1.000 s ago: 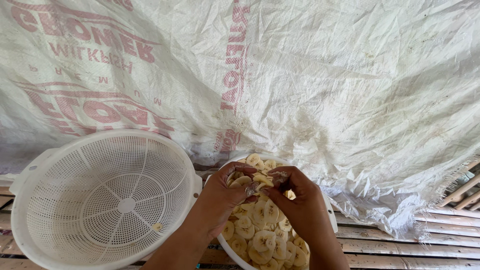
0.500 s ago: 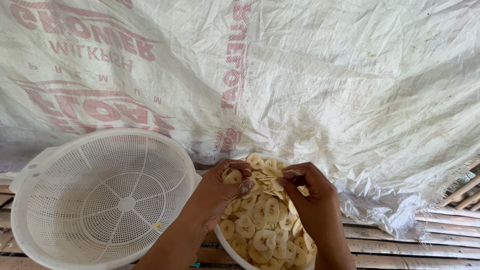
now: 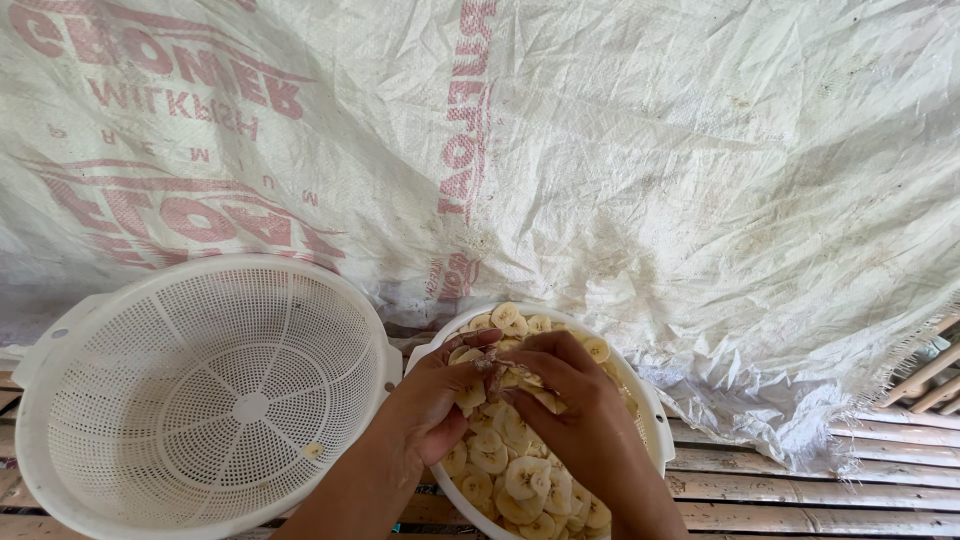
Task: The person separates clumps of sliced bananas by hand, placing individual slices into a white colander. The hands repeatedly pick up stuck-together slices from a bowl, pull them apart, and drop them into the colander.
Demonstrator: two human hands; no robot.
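Note:
A white bowl (image 3: 655,415) full of pale banana slices (image 3: 520,475) sits at the bottom centre. My left hand (image 3: 435,400) and my right hand (image 3: 575,405) are both over it, fingertips meeting above the pile. Each hand pinches banana slices; a slice shows under my left thumb. My forearms cover part of the bowl's near side.
A large white perforated strainer basket (image 3: 215,395) sits left of the bowl, with one small piece inside. A white woven sack sheet with red printing (image 3: 600,170) is spread behind. Bamboo slats (image 3: 800,490) show at the bottom right.
My hands dipped apart into the slices half a second ago and have now come back together over the pile, gripping slices.

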